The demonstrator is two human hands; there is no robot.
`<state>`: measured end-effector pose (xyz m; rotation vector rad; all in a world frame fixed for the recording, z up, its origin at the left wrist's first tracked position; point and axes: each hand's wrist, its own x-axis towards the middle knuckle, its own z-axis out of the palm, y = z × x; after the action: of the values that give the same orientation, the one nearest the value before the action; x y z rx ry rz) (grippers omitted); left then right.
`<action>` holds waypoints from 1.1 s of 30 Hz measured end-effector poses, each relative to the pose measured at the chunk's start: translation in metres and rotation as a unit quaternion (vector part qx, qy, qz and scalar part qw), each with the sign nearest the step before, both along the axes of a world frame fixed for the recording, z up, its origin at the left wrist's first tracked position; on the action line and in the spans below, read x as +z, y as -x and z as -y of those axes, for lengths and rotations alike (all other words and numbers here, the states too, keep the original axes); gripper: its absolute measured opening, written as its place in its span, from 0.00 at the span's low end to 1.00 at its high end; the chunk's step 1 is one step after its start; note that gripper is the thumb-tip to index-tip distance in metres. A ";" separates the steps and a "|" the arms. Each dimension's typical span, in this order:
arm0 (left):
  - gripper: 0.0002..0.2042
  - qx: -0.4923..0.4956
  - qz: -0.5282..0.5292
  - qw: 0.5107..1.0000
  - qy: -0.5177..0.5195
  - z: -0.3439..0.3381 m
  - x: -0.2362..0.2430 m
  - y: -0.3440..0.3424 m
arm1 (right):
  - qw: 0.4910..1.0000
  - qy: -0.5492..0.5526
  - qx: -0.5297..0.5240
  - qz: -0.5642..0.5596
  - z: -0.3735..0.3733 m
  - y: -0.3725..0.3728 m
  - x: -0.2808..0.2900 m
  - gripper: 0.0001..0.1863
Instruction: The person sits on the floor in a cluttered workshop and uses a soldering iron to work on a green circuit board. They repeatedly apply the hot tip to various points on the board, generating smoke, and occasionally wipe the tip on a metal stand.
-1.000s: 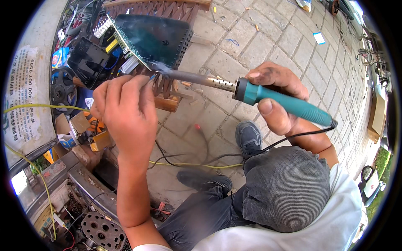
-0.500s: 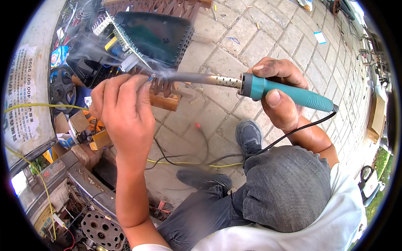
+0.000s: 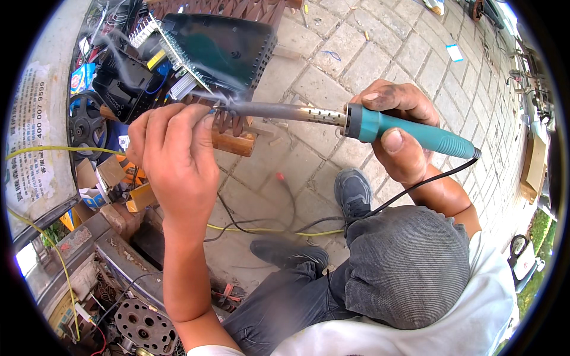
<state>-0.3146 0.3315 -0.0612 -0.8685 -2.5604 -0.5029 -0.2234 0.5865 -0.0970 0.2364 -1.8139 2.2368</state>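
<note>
My right hand (image 3: 404,133) is wrapped round the teal handle of a soldering iron (image 3: 427,135), thumb below and fingers above. The iron's metal barrel points left, and thin smoke curls up from its tip. Close beside that tip, my left hand (image 3: 178,154) has its fingers pinched together. A speck of blue shows at its fingertips, but what they hold is too small and hidden to name. Just beyond the tip, a green circuit board (image 3: 175,52) stands tilted against a black plastic housing (image 3: 217,50).
Brown slatted wood (image 3: 234,142) lies under the work. A black cord (image 3: 442,173) runs from the iron down past my knee. A yellow cable (image 3: 255,229) crosses the paving. Small cardboard boxes (image 3: 110,172) and a metal engine part (image 3: 145,326) are on the left.
The soldering iron has shifted very slightly right with my right hand. Smoke around the tip and board has thinned and changed shape. My left hand has barely moved.
</note>
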 end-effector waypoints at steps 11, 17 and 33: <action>0.05 0.004 0.011 1.000 -0.004 -0.001 0.000 0.001 | 1.000 -0.017 -0.004 -0.010 -0.003 -0.001 -0.003 0.17; 0.05 0.006 0.005 1.000 0.001 -0.001 0.001 0.000 | 0.999 -0.032 -0.007 -0.018 -0.002 0.001 -0.002 0.17; 0.08 0.059 0.055 0.988 -0.135 0.035 -0.016 -0.026 | 0.996 0.061 -0.060 -0.028 -0.002 0.010 -0.006 0.22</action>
<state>-0.2882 0.2970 -0.0772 -0.6063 -2.5426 -0.8584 -0.2338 0.5884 -0.1034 0.1622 -1.6121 2.2239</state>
